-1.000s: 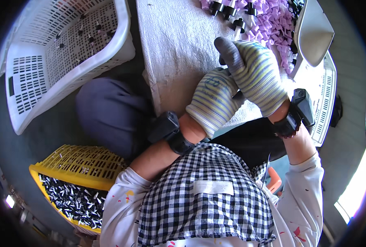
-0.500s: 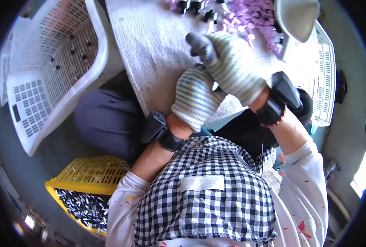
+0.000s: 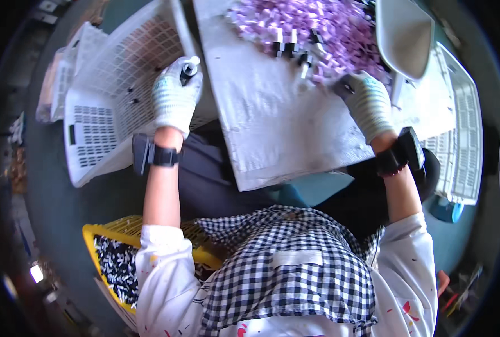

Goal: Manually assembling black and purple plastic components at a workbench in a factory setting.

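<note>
My left hand (image 3: 177, 101), in a striped knit glove, is over the inner side of the white perforated crate (image 3: 89, 135). Its fingers are closed on a small black-and-white plastic part (image 3: 188, 73). Over on the right, my gloved right hand (image 3: 368, 104) is at the near edge of a heap of small purple pieces (image 3: 340, 28). Its grey fingertips are curled together, and I cannot make out what they hold. Several black-and-white parts (image 3: 292, 45) lie on the table beside the heap.
A pale covered tabletop (image 3: 272, 129) lies before me. A white scoop (image 3: 404, 39) rests right of the heap, with another white crate (image 3: 466, 123) beyond. At lower left, a yellow basket (image 3: 95, 230) holds many black and white pieces. My knees are under the table edge.
My hands, together over the table before, have parted. The left has swung left to the crate with the small part; the right has moved right to the purple heap. The view has shifted.
</note>
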`<state>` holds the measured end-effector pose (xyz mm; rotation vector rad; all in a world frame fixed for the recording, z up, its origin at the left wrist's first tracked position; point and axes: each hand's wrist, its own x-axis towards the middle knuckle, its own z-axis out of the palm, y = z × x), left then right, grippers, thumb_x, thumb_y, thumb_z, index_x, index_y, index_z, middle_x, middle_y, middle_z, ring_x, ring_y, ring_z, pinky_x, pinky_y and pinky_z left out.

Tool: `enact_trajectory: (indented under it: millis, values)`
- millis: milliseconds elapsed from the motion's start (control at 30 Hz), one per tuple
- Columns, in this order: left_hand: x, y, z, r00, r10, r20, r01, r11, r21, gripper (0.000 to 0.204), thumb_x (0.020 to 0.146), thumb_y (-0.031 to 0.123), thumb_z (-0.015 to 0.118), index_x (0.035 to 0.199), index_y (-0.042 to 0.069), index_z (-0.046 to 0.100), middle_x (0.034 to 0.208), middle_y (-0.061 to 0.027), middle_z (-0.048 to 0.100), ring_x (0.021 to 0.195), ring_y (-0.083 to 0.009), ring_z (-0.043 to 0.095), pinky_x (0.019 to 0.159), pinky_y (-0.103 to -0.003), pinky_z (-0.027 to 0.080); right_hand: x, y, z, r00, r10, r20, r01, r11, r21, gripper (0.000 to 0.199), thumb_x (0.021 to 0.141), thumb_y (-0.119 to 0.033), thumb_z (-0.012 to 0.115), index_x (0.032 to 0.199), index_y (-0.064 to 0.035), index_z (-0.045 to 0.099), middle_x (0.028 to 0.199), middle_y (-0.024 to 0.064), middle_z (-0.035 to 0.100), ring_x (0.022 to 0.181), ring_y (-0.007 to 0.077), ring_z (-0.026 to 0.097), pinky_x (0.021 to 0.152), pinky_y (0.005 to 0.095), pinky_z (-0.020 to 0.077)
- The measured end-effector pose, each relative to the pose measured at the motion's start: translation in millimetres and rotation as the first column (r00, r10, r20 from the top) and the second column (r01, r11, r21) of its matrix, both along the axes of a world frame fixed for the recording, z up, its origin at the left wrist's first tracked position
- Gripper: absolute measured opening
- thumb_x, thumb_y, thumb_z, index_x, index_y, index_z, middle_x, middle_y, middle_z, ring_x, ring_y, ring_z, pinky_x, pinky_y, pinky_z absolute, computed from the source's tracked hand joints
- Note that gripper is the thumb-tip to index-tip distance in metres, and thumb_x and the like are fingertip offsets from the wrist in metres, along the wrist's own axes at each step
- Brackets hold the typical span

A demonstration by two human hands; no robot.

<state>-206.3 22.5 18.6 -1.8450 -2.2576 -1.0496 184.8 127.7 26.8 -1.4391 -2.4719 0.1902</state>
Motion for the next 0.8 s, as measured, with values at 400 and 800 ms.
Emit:
enact_trajectory:
  millis: [400, 800]
  values:
    - [40, 37, 1, 0.990, -0.009, -0.144, 0.010, 1.000, 0.010, 0.031, 0.093, 0.032, 0.072, 0.108, 0.006, 0.077, 0.101, -0.0209, 0.075, 0.097, -0.0427, 0.070, 0.086, -0.050, 0.056, -9, -18, -2, 0.995, -0.098, -0.002, 0.096, 0.980, -0.174, 0.021, 0.092, -0.012, 0.072, 0.111, -0.0060, 0.067, 0.098, 0.0243, 0.073, 0.093, 0.0461, 0.070, 0.083, 0.0499, 0.0567]
    - [174, 106, -9, 0.935, -0.331, -0.126, 0.269, 0.895, -0.356, 0.029, 0.093, 0.035, 0.070, 0.100, 0.009, 0.079, 0.097, -0.0166, 0.078, 0.093, -0.0367, 0.075, 0.082, -0.049, 0.060, 13, -9, 0, 0.862, -0.012, -0.507, -0.126, 0.963, -0.238, 0.021, 0.092, -0.012, 0.078, 0.111, -0.0037, 0.073, 0.091, 0.0136, 0.076, 0.078, 0.0233, 0.073, 0.075, 0.0375, 0.0583]
